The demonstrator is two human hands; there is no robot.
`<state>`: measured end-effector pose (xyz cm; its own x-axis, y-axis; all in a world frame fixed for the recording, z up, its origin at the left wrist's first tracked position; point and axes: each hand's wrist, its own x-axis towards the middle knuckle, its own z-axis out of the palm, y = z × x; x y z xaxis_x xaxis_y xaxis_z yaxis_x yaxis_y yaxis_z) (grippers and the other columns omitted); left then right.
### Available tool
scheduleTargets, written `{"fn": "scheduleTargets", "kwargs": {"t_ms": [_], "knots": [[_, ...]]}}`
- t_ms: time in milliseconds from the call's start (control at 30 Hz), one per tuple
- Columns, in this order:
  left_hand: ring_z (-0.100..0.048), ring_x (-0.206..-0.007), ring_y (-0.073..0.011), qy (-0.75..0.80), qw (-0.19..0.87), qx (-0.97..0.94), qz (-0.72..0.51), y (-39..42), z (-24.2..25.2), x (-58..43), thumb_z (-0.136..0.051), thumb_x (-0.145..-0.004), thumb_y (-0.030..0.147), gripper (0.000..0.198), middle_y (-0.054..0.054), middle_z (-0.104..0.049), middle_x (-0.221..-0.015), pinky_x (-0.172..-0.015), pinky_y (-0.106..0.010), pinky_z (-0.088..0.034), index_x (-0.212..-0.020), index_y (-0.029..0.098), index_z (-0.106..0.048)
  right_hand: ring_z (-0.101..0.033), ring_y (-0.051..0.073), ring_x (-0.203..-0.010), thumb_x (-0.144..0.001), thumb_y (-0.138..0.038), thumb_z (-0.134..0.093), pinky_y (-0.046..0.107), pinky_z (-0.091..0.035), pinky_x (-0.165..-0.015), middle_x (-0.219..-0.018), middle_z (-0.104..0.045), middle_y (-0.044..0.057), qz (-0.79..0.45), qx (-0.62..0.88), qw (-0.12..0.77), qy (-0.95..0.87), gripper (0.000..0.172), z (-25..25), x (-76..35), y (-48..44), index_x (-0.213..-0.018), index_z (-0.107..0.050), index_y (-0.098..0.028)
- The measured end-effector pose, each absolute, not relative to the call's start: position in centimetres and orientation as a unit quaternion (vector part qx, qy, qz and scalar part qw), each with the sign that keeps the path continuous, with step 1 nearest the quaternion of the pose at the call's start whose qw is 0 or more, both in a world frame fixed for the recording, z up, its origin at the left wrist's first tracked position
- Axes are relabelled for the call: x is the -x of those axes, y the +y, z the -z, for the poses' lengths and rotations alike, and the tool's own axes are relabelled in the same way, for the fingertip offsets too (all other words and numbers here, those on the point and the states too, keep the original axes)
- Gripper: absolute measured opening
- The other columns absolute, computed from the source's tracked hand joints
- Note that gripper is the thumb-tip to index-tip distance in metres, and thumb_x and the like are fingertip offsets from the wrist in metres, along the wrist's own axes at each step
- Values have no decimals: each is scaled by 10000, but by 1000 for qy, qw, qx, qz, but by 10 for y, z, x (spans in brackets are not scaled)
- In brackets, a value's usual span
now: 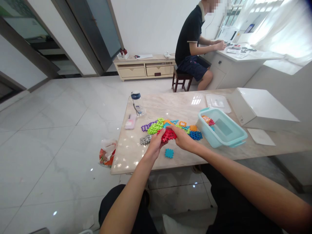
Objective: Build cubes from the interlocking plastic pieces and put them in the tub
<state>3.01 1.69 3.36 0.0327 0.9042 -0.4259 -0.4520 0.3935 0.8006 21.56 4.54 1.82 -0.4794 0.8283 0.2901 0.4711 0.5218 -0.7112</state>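
Note:
Between both hands is a bunch of red notched puzzle tiles (169, 135), held just above the table. My left hand (156, 143) is closed around its left side, and my right hand (181, 136) grips it from the right. Behind them lie green tiles (155, 128), purple tiles (147, 125) and orange tiles (182, 123). Grey tiles (145, 140) lie to the left of my left hand, and dark blue tiles (196, 135) to the right of my right hand. A single teal tile (169, 153) lies flat nearer to me.
A pale teal bin (234, 138) with a few tiles inside stands on the right, near a clear lid (218, 103) and a white box (265, 107). A water bottle (138, 105) and a pink packet (130, 121) stand left. Beyond the table (136, 162), a person (188, 42) sits at a desk.

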Motion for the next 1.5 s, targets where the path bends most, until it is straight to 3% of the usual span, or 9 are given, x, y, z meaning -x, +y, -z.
{"fn": "scheduleTargets", "kwargs": {"t_ms": [233, 433, 633, 733, 933, 1033, 1133, 1267, 1500], "knots": [[-778, -760, -182, 501, 677, -241, -482, 20, -35, -27, -848, -880, 496, 394, -125, -834, -1011, -599, -222, -529, -1037, 142, -781, -685, 255, -1223, -710, 50, -471, 471, -533, -1160, -1304, -735, 123, -282, 472, 313, -774, 679, -32, -226, 52, -1317, -691, -160], [-780, -749, -190, 483, 700, -318, -420, 12, -32, -38, -770, -897, 667, 560, -146, -827, -1029, -638, -236, -529, -1100, 145, -770, -657, 252, -1225, -774, 31, -468, 482, -495, -1182, -1274, -703, 123, -265, 447, 286, -805, 561, -34, -224, 50, -1253, -688, -162], [-744, -728, -185, 472, 707, -314, -423, 13, -33, -45, -737, -848, 797, 678, -123, -814, -969, -670, -264, -534, -1086, 163, -760, -637, 274, -1221, -981, -94, -502, 489, -513, -1165, -1223, -683, 144, -227, 407, 229, -855, 257, -27, -208, 45, -1166, -664, -169], [-724, -729, -163, 478, 697, -320, -428, 12, -33, -42, -811, -788, 781, 675, -103, -806, -958, -677, -253, -538, -1057, 164, -760, -632, 292, -1296, -1010, -116, -505, 513, -501, -1200, -1281, -686, 161, -225, 394, 219, -864, 289, -22, -202, 44, -1253, -654, -164], [-751, -713, -173, 473, 692, -323, -439, 14, -32, -32, -850, -778, 690, 586, -108, -806, -908, -625, -229, -504, -998, 154, -762, -639, 275, -1381, -903, -2, -509, 457, -519, -1197, -1495, -634, 183, -225, 409, 237, -852, 654, -31, -206, 52, -1539, -525, -156], [-755, -702, -172, 484, 680, -324, -445, 15, -35, -29, -830, -808, 640, 521, -127, -819, -950, -609, -223, -502, -979, 152, -761, -740, 272, -1196, -985, -66, -474, 450, -577, -1086, -1316, -748, 168, -229, 471, 286, -802, 536, -52, -210, 54, -1503, -574, -155], [-747, -683, -160, 489, 674, -335, -440, 13, -39, -29, -788, -845, 625, 493, -134, -819, -924, -605, -214, -499, -969, 149, -755, -784, 252, -979, -1059, -290, -563, 396, -612, -951, -1060, -814, 111, -262, 518, 370, -725, 335, -75, -210, 50, -1350, -689, -181], [-744, -657, -161, 476, 678, -349, -439, 11, -40, -33, -777, -844, 654, 527, -123, -813, -888, -601, -217, -512, -1004, 154, -736, -767, 214, -796, -1019, -472, -633, 304, -595, -734, -885, -801, 75, -351, 532, 435, -636, 349, -84, -204, 40, -1125, -764, -166], [-722, -613, -149, 423, 727, -286, -458, 14, -39, -36, -718, -868, 753, 633, -115, -815, -883, -578, -217, -536, -1076, 156, -734, -730, 211, -928, -1008, -398, -620, 336, -577, -871, -1014, -802, 79, -305, 522, 381, -699, 281, -59, -201, 46, -995, -802, -185]]}}
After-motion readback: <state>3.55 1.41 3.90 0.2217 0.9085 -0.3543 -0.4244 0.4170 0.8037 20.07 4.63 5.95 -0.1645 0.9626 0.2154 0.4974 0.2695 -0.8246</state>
